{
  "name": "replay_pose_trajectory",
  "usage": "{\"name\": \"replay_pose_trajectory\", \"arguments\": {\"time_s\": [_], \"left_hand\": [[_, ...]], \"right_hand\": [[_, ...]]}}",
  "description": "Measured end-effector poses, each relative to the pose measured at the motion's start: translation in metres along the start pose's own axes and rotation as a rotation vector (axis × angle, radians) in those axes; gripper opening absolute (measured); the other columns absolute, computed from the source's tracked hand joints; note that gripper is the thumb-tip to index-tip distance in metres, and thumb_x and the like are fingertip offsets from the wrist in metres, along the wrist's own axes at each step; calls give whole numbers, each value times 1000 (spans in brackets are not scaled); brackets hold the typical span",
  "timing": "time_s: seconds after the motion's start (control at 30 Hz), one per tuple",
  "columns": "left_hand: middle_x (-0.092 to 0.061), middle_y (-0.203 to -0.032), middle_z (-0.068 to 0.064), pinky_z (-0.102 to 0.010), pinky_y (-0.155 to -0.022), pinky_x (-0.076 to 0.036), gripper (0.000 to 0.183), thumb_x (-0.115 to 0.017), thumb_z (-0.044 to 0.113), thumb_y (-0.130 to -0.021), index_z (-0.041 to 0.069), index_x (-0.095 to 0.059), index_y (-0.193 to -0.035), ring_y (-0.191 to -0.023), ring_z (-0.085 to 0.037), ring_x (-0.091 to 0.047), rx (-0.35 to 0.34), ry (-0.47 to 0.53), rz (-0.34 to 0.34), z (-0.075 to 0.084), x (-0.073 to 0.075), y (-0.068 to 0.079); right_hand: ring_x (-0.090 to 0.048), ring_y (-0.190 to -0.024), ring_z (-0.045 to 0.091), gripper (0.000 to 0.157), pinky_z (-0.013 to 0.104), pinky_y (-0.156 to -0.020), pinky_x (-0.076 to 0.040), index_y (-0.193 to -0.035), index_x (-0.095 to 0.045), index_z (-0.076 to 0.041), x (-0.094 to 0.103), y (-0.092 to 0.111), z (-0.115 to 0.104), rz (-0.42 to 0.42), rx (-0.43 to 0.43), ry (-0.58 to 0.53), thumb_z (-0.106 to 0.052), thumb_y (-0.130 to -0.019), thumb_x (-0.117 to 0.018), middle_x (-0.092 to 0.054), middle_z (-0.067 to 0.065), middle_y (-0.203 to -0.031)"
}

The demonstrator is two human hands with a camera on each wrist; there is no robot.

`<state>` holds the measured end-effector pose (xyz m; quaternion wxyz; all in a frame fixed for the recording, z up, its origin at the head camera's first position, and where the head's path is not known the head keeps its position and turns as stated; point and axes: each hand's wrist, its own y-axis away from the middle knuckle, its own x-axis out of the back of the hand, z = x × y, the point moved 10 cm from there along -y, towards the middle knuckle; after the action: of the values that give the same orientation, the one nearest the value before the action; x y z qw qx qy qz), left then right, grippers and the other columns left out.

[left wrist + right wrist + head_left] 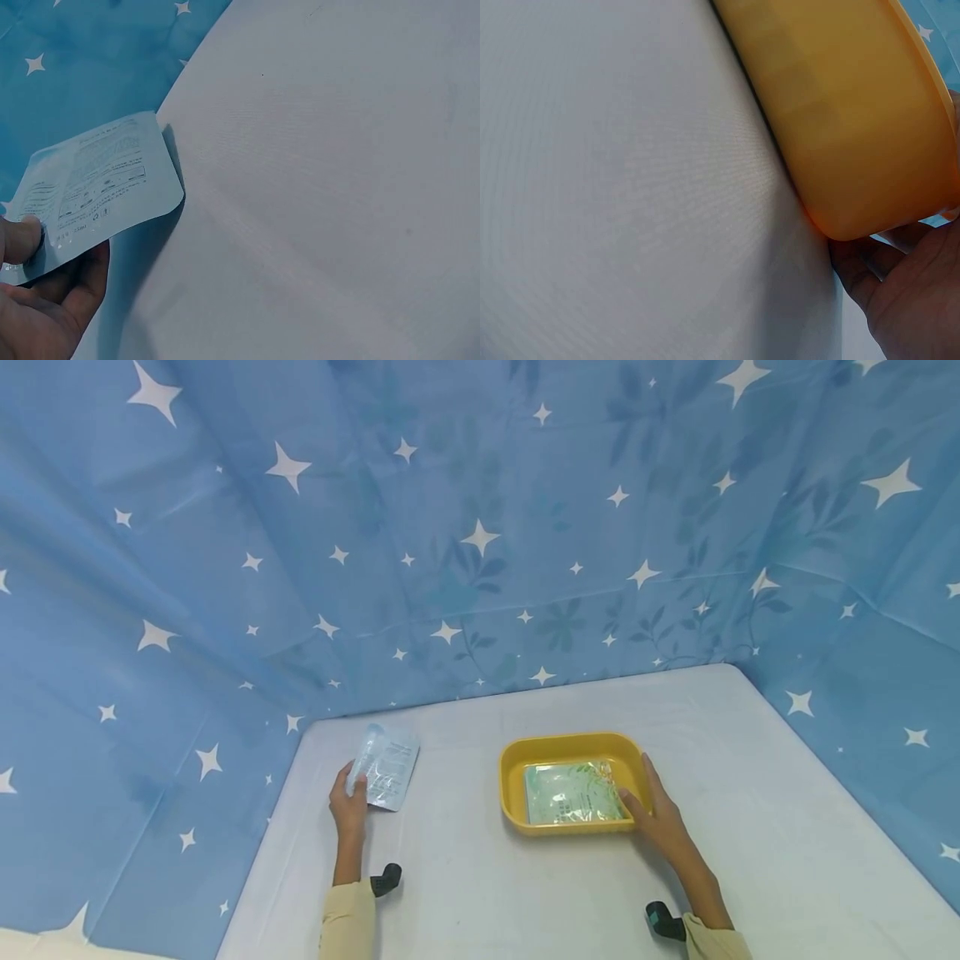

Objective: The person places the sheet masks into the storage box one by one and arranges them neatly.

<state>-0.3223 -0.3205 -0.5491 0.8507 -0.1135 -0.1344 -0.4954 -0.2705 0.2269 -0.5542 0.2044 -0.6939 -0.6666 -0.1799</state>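
Observation:
On the left side of the table my left hand [349,803] holds a flat, light blue sachet [392,768] by its near left part. Seen from the left wrist, the thumb presses on top of the printed sachet [112,180] with fingers beneath it, and the sachet is tilted over the table. My right hand [666,828] grips the right end of a yellow plastic basin [558,742], thumb over the rim and fingers along the outside. A green-and-white packet [564,797] lies flat in the basin. In the right wrist view, fingertips touch the basin wall [847,120] low down.
A white cloth covers the table [465,893]. Behind and along both sides hangs a blue curtain [480,602] with white stars, meeting the table's edges. Dark wrist cameras stick out beside both forearms.

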Motion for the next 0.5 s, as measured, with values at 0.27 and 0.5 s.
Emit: {"name": "replay_pose_trajectory", "arguments": {"time_s": [0.27, 0.5], "left_hand": [[-39, -153, -18, -50, -120, -21, 45, -48, 19, -102, 5, -42, -145, -146, -37, -28, -21, -6, -113, 13, -16, 6], [-48, -146, -15, -47, -109, -40, 42, -50, 20, -102, 10, -47, -143, -134, -33, -46, -47, 28, -260, 25, -44, 13]], "right_hand": [[-11, -146, 50, 83, 66, -114, -16, -157, 4, -12, 0, 0, -1, -2, 1, -2, -41, -100, -50, -5, 23, -162], [-10, -146, 50, 84, 66, -114, -16, -158, 3, -12, 0, 0, 0, 0, -3, -6, -41, -100, -50, -5, 23, -163]]}}
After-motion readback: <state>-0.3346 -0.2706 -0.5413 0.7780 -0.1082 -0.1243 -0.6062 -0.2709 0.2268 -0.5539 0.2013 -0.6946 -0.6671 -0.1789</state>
